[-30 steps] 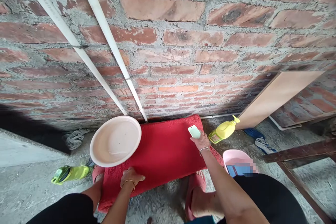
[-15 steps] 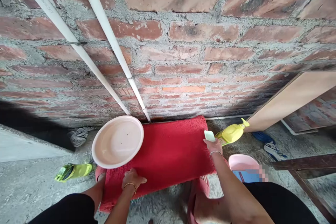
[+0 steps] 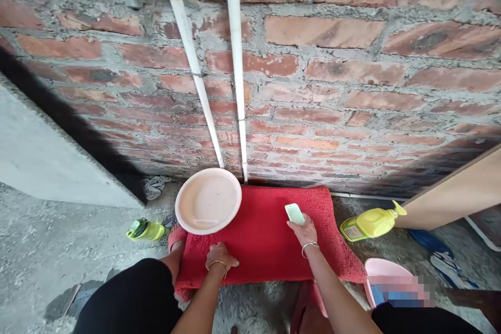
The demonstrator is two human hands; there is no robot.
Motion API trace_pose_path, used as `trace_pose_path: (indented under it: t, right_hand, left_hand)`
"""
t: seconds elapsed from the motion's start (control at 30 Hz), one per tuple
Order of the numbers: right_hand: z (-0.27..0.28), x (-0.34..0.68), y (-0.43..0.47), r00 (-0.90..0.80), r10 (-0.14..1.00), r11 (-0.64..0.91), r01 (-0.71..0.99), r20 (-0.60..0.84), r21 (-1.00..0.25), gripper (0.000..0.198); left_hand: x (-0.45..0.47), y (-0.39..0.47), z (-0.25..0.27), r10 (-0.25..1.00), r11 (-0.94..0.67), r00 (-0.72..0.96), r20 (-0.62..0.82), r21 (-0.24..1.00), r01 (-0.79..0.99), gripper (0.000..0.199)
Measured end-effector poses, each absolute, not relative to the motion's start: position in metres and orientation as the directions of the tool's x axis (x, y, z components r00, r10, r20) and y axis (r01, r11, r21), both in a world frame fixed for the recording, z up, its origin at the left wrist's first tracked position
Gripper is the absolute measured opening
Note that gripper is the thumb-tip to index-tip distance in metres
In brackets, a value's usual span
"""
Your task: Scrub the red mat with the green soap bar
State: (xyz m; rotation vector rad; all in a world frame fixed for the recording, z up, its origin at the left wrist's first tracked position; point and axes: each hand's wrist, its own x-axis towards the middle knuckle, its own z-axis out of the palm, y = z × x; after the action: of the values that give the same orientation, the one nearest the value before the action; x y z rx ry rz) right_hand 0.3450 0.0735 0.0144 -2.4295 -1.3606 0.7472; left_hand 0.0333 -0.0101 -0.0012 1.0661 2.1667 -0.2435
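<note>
A red mat (image 3: 270,235) with fluffy edges lies spread in front of me, above the floor; what supports it is hidden. My left hand (image 3: 219,255) presses on its near left part, fingers curled and thumb stuck out to the side. In my right hand (image 3: 305,227) is a pale green block (image 3: 295,214) shaped like a bar of soap, held over the right half of the mat. A pale pink basin (image 3: 209,202) rests at the mat's far left corner, with a little water visible inside.
A yellow pump bottle (image 3: 370,223) stands right of the mat, near a pink tub (image 3: 385,267). Left is a green drink bottle (image 3: 145,230). White pipes (image 3: 237,62) run down the brick wall (image 3: 324,31) behind; a board (image 3: 457,188) leans at right.
My right hand has moved left with the pale green block, from the mat's right edge to over its surface. The right edge now spreads outward. The view has turned left.
</note>
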Motion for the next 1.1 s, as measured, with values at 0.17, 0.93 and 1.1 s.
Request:
trace_pose_path:
  t: [0.17, 0.93, 1.1]
  right_hand:
    - [0.033, 0.267, 0.113, 0.192, 0.89, -0.381, 0.812, -0.414, -0.443, 0.077]
    - [0.046, 0.3, 0.156, 0.119, 0.937, -0.233, 0.914, -0.33, -0.331, 0.073]
    - [0.04, 0.295, 0.162, 0.022, 0.939, -0.132, 0.945, -0.343, -0.301, 0.071]
  left_hand:
    - [0.034, -0.01, -0.001, 0.628, 0.631, -0.414, -0.659, 0.12, 0.766, 0.074]
    - [0.028, -0.004, -0.002, 0.613, 0.558, -0.375, -0.696, 0.045, 0.829, 0.069]
    - [0.026, -0.003, -0.008, 0.607, 0.541, -0.371, -0.702, 0.023, 0.841, 0.067]
